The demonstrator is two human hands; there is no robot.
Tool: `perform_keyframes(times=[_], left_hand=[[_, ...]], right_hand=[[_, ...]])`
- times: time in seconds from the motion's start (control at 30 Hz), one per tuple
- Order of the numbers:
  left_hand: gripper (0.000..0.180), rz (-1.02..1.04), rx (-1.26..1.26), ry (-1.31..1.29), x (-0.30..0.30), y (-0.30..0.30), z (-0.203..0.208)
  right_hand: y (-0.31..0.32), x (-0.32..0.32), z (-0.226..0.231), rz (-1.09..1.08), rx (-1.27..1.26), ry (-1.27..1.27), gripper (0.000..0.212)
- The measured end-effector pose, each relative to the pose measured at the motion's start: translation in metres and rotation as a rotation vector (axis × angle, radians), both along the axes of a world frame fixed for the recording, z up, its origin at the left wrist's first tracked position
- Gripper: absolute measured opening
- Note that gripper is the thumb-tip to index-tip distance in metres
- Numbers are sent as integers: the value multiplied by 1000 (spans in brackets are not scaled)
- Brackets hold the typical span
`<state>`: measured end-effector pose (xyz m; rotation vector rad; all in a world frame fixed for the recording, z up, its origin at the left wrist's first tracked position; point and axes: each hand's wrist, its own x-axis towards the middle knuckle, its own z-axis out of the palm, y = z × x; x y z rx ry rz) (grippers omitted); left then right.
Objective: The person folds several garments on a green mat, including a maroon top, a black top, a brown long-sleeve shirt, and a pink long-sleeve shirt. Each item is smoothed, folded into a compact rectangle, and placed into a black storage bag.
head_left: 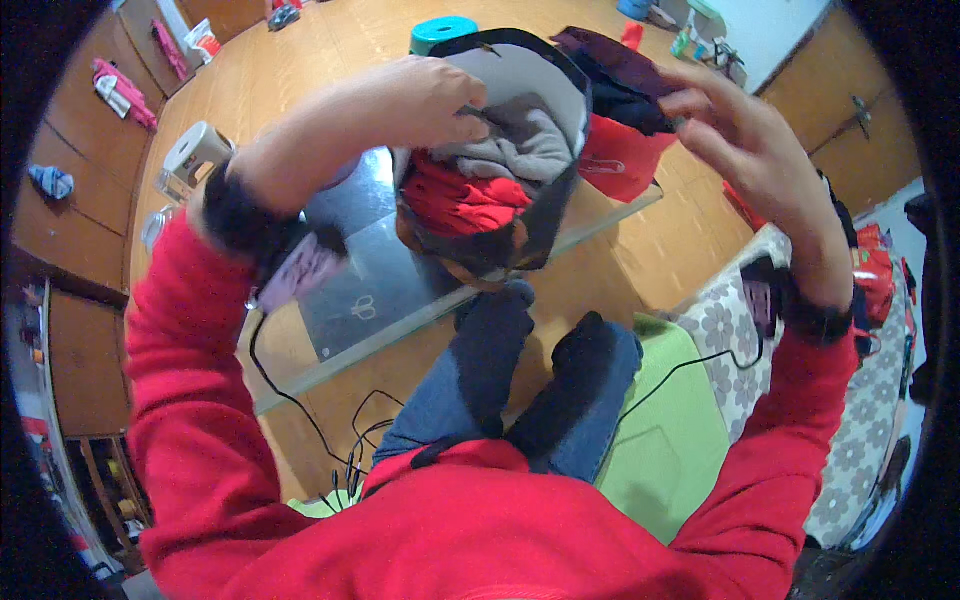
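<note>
A dark fabric bag (545, 225) stands upright and wide-mouthed on the glass-topped table in front of me. Inside it lie a grey cloth (525, 145) and a red cloth (460, 197). My left hand (435, 100) is over the bag's left side, its slightly bent fingers apart above the grey cloth. To the bag's right, my right hand (730, 130) is open, thumb and fingers apart, close to a dark maroon and black cloth (620, 80). Whether its fingertips touch that cloth is unclear. A red piece (625, 155) lies beneath the dark cloth.
A grey sheet (370, 285) lies under and left of the bag. Beyond the bag is a teal round stool (443, 33). A white paper roll (198, 150) stands at left. Black cables (350, 455) run near my legs. A flowered cover (850, 455) is at right.
</note>
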<state>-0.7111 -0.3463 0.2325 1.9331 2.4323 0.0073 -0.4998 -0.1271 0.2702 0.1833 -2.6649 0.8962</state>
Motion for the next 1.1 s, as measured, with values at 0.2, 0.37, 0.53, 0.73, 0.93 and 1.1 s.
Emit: perform_keyframes(times=[0.2,0.37,0.53,0.73,0.93,1.1], left_hand=[[62,9,-561,209,21,78,-48],[62,-171,-546,80,7,107,-54],[58,-126,-537,96,-5,154,-70],[54,-61,-471,143,-2,191,-81],[49,12,-284,157,-27,213,-72],[45,-27,62,113,11,243,-27]], right_hand=[[9,193,-87,-440,-191,-272,36],[-23,326,-206,-781,-406,-409,32],[-112,380,-270,-969,-883,-403,30],[-177,382,-289,-910,-1098,-85,31],[-196,444,-264,-1091,-1021,-196,33],[-230,464,-262,-1185,-971,-89,32]])
